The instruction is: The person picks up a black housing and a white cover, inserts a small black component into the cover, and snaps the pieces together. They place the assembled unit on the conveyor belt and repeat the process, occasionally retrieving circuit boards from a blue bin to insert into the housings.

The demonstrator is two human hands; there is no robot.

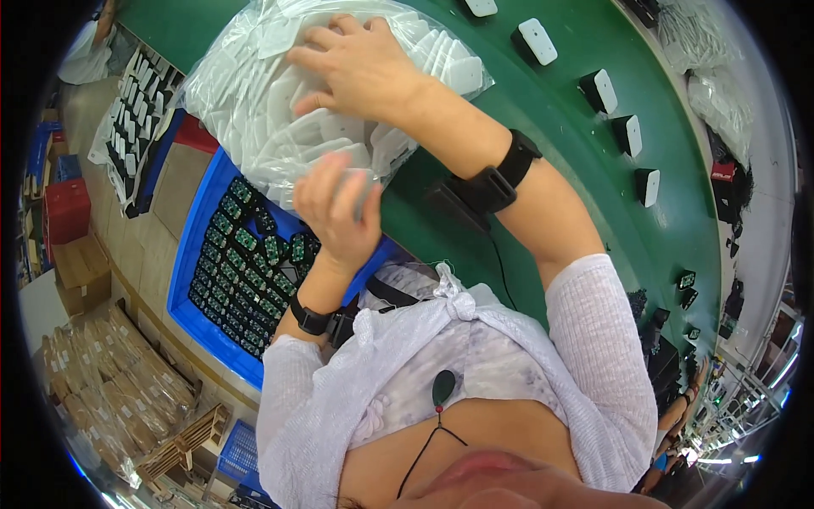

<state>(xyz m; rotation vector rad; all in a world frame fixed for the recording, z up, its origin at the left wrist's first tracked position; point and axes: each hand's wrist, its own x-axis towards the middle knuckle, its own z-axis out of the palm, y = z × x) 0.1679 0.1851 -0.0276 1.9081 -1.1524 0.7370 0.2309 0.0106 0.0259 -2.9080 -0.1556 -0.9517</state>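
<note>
A large clear plastic bag point(246, 93) full of flat white plastic covers point(298, 106) lies at the top of the head view. My right hand point(365, 68) reaches across it with fingers spread over the covers; no cover is visibly gripped. At the bag's near edge is my left hand point(335, 212), slightly blurred, fingers raised and apart beside a white cover. Below it, a blue tray point(180, 293) holds rows of small green circuit boards in black housings point(246, 276).
Several white-topped black devices point(536, 42) stand in a curved row along the green table point(543, 153). More clear bags point(721, 106) lie beyond its right edge. Cardboard boxes point(80, 263) and a wrapped stack point(119, 373) are at the left. Another person's arm point(674, 416) shows at lower right.
</note>
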